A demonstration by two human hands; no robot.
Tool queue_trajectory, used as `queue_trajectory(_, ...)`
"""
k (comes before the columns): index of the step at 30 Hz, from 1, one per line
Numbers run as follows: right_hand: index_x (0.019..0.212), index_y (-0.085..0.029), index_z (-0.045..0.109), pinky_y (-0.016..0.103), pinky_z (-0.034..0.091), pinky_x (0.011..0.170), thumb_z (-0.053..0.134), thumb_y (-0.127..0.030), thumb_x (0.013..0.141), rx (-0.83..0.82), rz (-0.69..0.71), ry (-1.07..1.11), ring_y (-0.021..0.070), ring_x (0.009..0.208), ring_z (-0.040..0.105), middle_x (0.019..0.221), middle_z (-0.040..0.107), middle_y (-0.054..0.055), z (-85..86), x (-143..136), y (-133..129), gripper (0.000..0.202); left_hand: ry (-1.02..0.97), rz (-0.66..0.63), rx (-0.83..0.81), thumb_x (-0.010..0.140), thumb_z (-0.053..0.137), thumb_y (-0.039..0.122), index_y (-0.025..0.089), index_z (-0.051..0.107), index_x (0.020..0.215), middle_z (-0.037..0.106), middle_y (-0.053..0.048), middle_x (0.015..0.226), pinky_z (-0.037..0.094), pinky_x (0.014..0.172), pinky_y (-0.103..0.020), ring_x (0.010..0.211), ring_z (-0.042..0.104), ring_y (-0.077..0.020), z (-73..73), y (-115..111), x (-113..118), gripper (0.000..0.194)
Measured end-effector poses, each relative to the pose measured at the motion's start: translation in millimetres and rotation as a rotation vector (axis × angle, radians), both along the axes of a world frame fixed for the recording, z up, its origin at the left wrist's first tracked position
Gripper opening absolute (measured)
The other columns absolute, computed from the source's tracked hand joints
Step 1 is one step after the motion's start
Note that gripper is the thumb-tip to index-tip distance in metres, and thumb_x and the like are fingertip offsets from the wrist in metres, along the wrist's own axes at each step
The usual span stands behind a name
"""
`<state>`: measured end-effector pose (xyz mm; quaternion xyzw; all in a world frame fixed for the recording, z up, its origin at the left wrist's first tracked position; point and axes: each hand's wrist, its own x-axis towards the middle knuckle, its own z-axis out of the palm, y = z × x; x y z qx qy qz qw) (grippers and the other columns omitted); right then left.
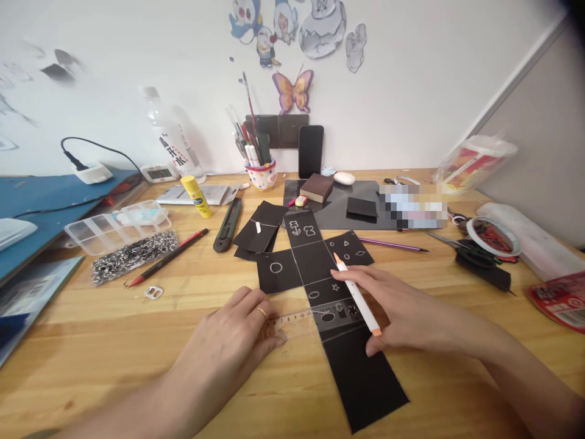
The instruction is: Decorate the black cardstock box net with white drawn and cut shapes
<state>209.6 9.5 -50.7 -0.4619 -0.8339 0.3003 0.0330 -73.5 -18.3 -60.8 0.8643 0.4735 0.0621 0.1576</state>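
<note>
A cross-shaped piece of black card (365,378) lies on the desk, its panels marked with pale outlines of flowers, circles, stars and small shapes. My left hand (237,335) is closed on the left end of a clear stencil ruler (297,317). The ruler's right part, with cut-out shapes, lies over a lower panel of the card. Above that panel, my right hand (388,299) holds a white marker (361,299) with orange ends between thumb and fingers. The marker is tilted, its orange tip pointing up and away over the card.
Black card pieces (260,227), a utility knife (227,227) and a glue stick (196,196) lie or stand beyond my left hand. Further left are a red-black pencil (169,257) and a bag of metal pull tabs (134,256). Scissors (450,240) and a tape roll (493,236) are at right.
</note>
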Motion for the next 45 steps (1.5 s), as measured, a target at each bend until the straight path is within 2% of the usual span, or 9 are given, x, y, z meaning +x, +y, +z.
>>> queue_trajectory(6,0.137,-0.026,0.030,0.042,0.029,0.104,0.079,-0.040,0.053,-0.004,0.001,-0.006,0.0294,0.126,0.032,0.141,0.036,0.006,-0.6,1,1,0.099,-0.057,-0.054,-0.010,0.088,0.046,0.033,0.018,0.055,0.097,0.054,-0.007,0.099,0.048,0.075,-0.037,0.091,0.049,-0.0213,-2.2,2,-4,0.020)
queue_trajectory(11,0.137,-0.028,0.028,0.042,0.029,0.104,0.079,-0.041,0.053,0.006,0.003,-0.027,0.0283,0.127,0.032,0.141,0.035,0.005,-1.6,3,0,0.099,-0.067,-0.038,-0.049,0.082,0.055,0.039,0.021,0.047,0.109,0.051,-0.007,0.108,0.046,0.078,-0.038,0.097,0.046,-0.0230,-1.1,-2,-12,0.033)
queue_trajectory(18,0.137,-0.031,0.027,0.042,0.028,0.104,0.078,-0.042,0.053,-0.009,-0.010,-0.033,0.0267,0.127,0.031,0.142,0.033,0.003,-3.3,3,0,0.098,-0.067,-0.028,-0.074,0.087,0.047,0.036,0.019,0.050,0.090,0.052,-0.006,0.098,0.045,0.076,-0.037,0.093,0.045,-0.0213,-6.9,-3,-21,0.017)
queue_trajectory(22,0.135,-0.032,0.030,0.040,0.028,0.104,0.080,-0.040,0.052,-0.012,-0.018,-0.027,0.0249,0.127,0.031,0.140,0.035,0.003,-2.2,-4,-1,0.097,-0.087,-0.041,-0.059,0.085,0.050,0.035,0.018,0.048,0.086,0.051,-0.006,0.094,0.045,0.073,-0.038,0.090,0.045,-0.0219,-8.3,-4,-15,0.017)
queue_trajectory(29,0.135,-0.032,0.028,0.038,0.028,0.104,0.079,-0.042,0.052,-0.013,-0.038,-0.011,0.0232,0.130,0.027,0.142,0.034,0.002,-4.1,-14,-6,0.098,-0.071,-0.032,0.033,0.083,0.054,0.024,0.017,0.048,0.084,0.054,-0.004,0.083,0.048,0.064,-0.037,0.083,0.048,-0.0226,-3.8,-8,5,0.009)
queue_trajectory(35,0.137,-0.027,0.028,0.037,0.027,0.105,0.079,-0.041,0.052,0.031,-0.036,-0.049,0.0239,0.129,0.026,0.143,0.034,0.003,-3.0,-19,-10,0.100,-0.056,-0.119,0.116,0.085,0.051,0.027,0.015,0.052,0.086,0.056,-0.006,0.086,0.049,0.066,-0.040,0.082,0.048,-0.0231,-3.0,-7,24,0.012)
queue_trajectory(39,0.136,-0.028,0.030,0.037,0.028,0.104,0.079,-0.044,0.051,0.084,-0.022,-0.058,0.0244,0.128,0.027,0.141,0.037,0.003,-4.0,-20,-9,0.100,-0.069,-0.162,0.139,0.086,0.051,0.029,0.014,0.053,0.087,0.057,-0.006,0.086,0.049,0.069,-0.042,0.081,0.048,-0.0227,-1.3,-3,34,0.015)
queue_trajectory(45,0.136,-0.028,0.029,0.036,0.028,0.104,0.079,-0.045,0.050,0.072,-0.026,-0.068,0.0242,0.128,0.028,0.141,0.037,0.003,-3.5,-19,-8,0.101,-0.084,-0.170,0.106,0.088,0.046,0.028,0.014,0.054,0.090,0.057,-0.007,0.089,0.048,0.071,-0.042,0.084,0.046,-0.0231,0.4,-1,34,0.016)
